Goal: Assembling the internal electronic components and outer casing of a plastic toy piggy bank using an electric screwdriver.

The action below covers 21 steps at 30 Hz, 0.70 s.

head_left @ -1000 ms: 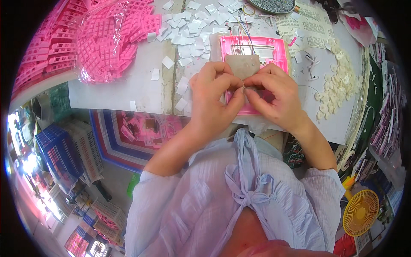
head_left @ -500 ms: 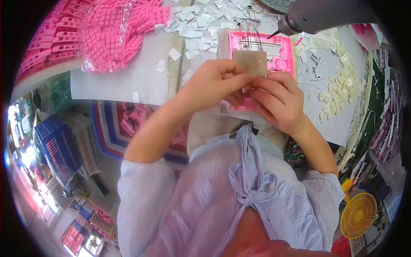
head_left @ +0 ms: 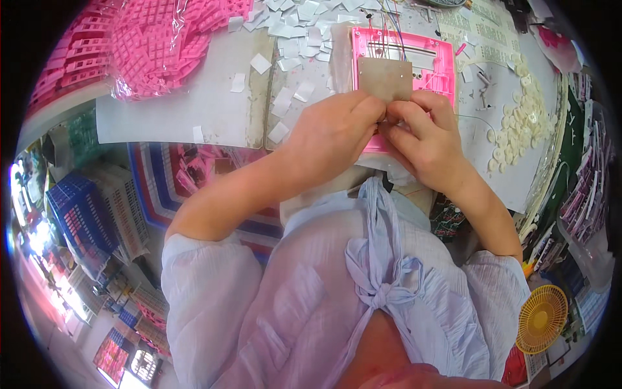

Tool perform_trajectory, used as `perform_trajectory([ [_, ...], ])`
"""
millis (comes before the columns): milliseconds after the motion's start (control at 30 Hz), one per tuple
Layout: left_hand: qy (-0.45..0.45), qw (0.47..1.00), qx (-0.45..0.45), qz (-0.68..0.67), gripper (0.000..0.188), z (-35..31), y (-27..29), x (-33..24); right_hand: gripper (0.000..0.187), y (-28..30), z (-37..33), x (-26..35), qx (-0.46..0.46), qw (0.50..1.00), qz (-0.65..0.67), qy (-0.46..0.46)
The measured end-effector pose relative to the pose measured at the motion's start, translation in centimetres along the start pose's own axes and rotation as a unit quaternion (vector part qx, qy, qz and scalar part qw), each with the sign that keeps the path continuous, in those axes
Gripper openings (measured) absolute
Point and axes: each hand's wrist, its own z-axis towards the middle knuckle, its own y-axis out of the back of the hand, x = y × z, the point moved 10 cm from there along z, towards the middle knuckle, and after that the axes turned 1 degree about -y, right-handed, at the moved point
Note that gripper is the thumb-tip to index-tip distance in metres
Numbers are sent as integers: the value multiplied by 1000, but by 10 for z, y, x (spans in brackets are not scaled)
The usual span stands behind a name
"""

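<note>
in the middle, over an open pink plastic shell (head_left: 447, 65), a flat grey-brown board (head_left: 385, 78) with squared corners; cannot tell whether resting on the shell or lifted off. near its far edge, thin coloured wires (head_left: 389, 32), stretching away across the shell and past its far rim.

at the board's near edge, both hands close together: left hand (head_left: 335, 131) back upward, fingers curled in, tips mostly hidden; right hand (head_left: 429, 139) with thumb and forefinger bent toward each other, tips beside the left hand. cannot tell, for either, the exact grip or any small piece between the tips.

step in hand, by judgement: fine two-handed fingertip work just by the board's near edge. calling next, again by judgement, for steady tips and no tugging on the wires.

around this, a pale worktop (head_left: 175, 126). toward the far left, scattered thin whitish squares (head_left: 289, 47), many overlapping; farther left, a bagged heap of pink plastic lattice pieces (head_left: 155, 52). to the right, a loose pile of small cream-white rounded parts (head_left: 521, 126). below the worktop on the left, a red, white and blue striped tub (head_left: 152, 188) with pink pieces inside; at lower right, a round yellow plastic basket (head_left: 543, 319).
</note>
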Motion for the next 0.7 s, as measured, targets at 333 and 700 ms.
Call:
perform_trajectory([
  [333,3,999,-33,25,19,-5,-4,4,21,-3,6,5,79,996,-41,-9],
  [700,111,990,-74,52,26,-43,40,16,27,-1,-6,-9,84,994,16,-64],
])
